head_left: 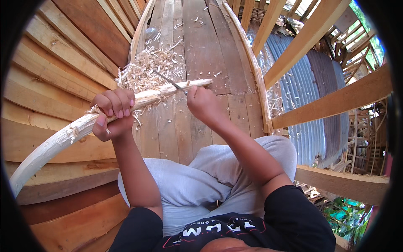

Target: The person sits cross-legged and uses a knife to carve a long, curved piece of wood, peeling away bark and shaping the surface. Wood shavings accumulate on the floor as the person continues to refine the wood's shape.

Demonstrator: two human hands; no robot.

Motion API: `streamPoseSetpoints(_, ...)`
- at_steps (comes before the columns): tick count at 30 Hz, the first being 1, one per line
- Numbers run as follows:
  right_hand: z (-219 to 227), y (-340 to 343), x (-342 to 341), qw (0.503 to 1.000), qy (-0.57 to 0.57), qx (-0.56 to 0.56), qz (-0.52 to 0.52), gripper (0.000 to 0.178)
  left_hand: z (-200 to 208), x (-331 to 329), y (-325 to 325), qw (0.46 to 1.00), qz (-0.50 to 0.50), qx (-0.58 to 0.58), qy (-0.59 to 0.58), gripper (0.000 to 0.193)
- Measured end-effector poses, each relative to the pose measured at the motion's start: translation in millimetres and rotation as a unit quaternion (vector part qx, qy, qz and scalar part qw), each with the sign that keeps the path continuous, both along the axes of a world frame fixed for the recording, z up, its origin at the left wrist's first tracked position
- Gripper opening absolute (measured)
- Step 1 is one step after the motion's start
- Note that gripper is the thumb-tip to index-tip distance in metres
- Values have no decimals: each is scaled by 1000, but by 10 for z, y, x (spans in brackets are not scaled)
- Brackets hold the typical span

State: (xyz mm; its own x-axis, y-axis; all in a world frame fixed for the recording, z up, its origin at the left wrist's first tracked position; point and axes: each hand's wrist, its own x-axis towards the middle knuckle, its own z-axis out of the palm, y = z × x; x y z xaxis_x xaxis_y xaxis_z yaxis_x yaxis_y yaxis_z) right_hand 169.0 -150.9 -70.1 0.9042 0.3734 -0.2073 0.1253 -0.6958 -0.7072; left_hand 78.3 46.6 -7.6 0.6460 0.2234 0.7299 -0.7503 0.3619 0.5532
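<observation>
A long, pale, peeled wooden pole [54, 142] runs from the lower left up across the view, ending over the floorboards in front of me. My left hand [112, 110] is closed around the pole near its middle. In my right hand [202, 103] is a knife [170, 80], its narrow blade pointing up and to the left, crossing the pole near its far end. The fist hides the knife's handle. Curled wood shavings [151, 66] lie heaped just beyond the pole, and a few loose slivers cling to it beside my left hand.
A plank wall [54, 80] rises close on my left. Wooden floorboards [205, 50] stretch ahead, strewn with shavings; a small clear cup [151, 33] stands beyond the heap. On my right, a wooden railing [331, 100] borders the floor, with corrugated metal sheets [300, 101] below.
</observation>
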Motion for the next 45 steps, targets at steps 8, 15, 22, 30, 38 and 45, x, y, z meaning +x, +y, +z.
streamPoseSetpoints(8,-1109,-512,746,996,-58,-68,-7,52,23,116,-135,997,-48,55,-29,23)
streamPoseSetpoints(15,-614,-160,457,996,67,-18,-57,50,46,77,-136,999,-20,33,-16,25)
streamPoseSetpoints(22,120,67,39,999,43,-5,5,50,56,2,-21,998,-22,61,-16,25)
streamPoseSetpoints(30,-703,-189,505,997,19,-53,-61,47,43,66,-45,997,-43,56,-27,23)
streamPoseSetpoints(38,-1034,-533,767,998,30,-20,-49,54,22,110,-118,998,-56,32,-25,23)
streamPoseSetpoints(45,-698,-131,580,996,33,-51,-65,51,109,60,-85,996,-49,66,-23,25)
